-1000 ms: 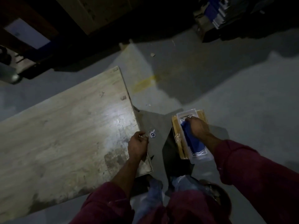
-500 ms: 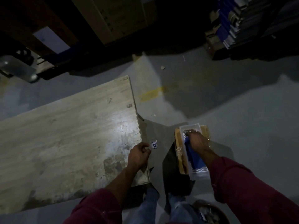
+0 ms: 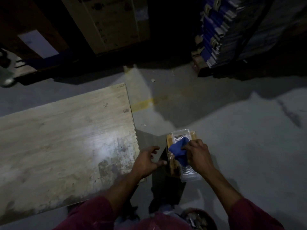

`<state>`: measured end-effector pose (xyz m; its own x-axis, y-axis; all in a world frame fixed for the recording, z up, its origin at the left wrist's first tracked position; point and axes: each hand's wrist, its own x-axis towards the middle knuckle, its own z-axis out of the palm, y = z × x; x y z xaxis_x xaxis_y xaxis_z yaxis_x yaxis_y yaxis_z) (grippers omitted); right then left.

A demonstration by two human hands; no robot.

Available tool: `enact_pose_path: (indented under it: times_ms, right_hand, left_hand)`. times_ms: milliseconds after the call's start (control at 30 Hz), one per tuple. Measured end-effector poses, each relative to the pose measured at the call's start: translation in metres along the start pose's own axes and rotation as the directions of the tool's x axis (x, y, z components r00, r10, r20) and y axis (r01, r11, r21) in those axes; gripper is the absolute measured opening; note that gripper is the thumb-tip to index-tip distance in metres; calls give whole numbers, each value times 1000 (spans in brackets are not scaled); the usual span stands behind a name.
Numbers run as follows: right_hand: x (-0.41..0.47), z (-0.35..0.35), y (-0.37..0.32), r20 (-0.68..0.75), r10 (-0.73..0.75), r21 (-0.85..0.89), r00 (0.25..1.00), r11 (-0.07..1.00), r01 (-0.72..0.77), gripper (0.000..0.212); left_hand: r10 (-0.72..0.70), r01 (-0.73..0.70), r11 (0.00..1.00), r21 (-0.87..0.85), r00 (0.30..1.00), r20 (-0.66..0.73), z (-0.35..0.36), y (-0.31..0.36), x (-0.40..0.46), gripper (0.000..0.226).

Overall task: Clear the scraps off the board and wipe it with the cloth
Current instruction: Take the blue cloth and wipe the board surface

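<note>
Now the left hand (image 3: 146, 161), low in the middle of the frame just off the right edge of the board (image 3: 66, 138), is empty with its fingers spread loose; the small white scrap it pinched half a second ago is gone from view, so it has likely been dropped off the board. Just right of centre, the right hand (image 3: 197, 156) has gone from resting in the clear tray (image 3: 187, 173) to pinching the blue cloth (image 3: 178, 151) and lifting it partly clear. I see no loose scraps on the board's lit surface, only stains near its right end, so clearing looks finished and wiping seems next.
</note>
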<state>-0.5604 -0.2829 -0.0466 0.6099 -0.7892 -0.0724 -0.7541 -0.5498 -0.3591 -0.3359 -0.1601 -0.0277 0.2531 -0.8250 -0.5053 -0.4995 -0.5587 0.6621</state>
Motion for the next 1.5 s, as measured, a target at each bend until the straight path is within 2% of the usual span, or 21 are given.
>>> enact_pose_path:
  times_ms: [67,133,167,233,300,333,433,533,567,667,800,933,1033,1133,1200,1267,1333,1433,1467,1500]
  right_hand:
    - [-9,-19,-22,-76,-76,-9,994,997,75,42]
    - [-13,-38,-48,-76,-144,21,987,989,146,42]
    - [-15,-47,-62,-74,-159,48,984,985,163,42]
    - [-18,-67,-94,-97,-174,160,980,969,188,38]
    - [-23,-87,-129,-136,-155,346,979,918,194,35]
    - [-25,-96,-144,-149,-146,417,978,887,196,34]
    - [-26,-113,-182,-154,-115,600,981,778,186,36]
    - [-23,-123,-219,-54,-106,781,993,615,108,49]
    - [-21,-122,-231,-25,-132,794,991,599,100,54]
    - [-11,-100,-266,8,-188,716,982,687,125,43]
    - [4,-72,-299,33,-152,672,988,735,91,43]
    - [31,-63,-326,-140,-90,625,986,765,159,23]
    - [43,-65,-346,-320,-83,523,944,815,249,27]
    - [43,-61,-359,-497,-92,418,863,846,331,34]
    - [40,-49,-361,-553,-91,374,828,861,345,40]
    - [36,-30,-356,-531,-87,356,843,880,315,42]
    - [27,-9,-346,-441,-95,323,893,911,256,32]
    - [6,22,-325,-175,-76,293,982,948,126,26]
    - [-3,32,-318,-58,-36,286,998,957,51,27]
    - [-12,42,-311,57,1,272,998,962,-16,29]
  left_hand:
    - [159,-159,986,59,987,3,-1,15,-10,91]
    - [303,-301,946,116,953,1,-9,26,-20,95]
    - [353,-351,929,117,936,4,-16,32,-26,92]
    - [446,-443,892,87,895,-11,-34,40,-37,66]
    - [468,-465,883,59,882,-58,-61,45,-54,35]
    - [457,-455,889,40,887,-72,-76,45,-62,27]
    - [484,-487,873,-19,870,-99,-122,34,-83,23]
    - [541,-554,823,-124,832,-127,-168,27,-107,29]
    - [551,-570,807,-154,821,-151,-183,26,-113,32]
    - [570,-602,790,-117,791,-224,-222,19,-130,35]
    - [613,-606,785,132,727,-309,-268,-4,-140,28]
    - [658,-594,753,283,674,-336,-307,-21,-146,31]
    - [781,-624,622,473,538,-317,-331,-27,-147,40]
    - [867,-679,498,539,401,-296,-345,-29,-151,40]
    - [891,-680,453,577,360,-275,-342,-34,-154,35]
    - [881,-652,465,599,406,-242,-330,-46,-152,34]
    - [837,-638,520,568,514,-189,-312,-62,-150,35]
    - [654,-571,650,502,756,13,-270,-89,-152,44]
    - [578,-540,673,505,810,96,-252,-100,-152,45]
    - [525,-524,682,511,836,157,-233,-112,-153,44]
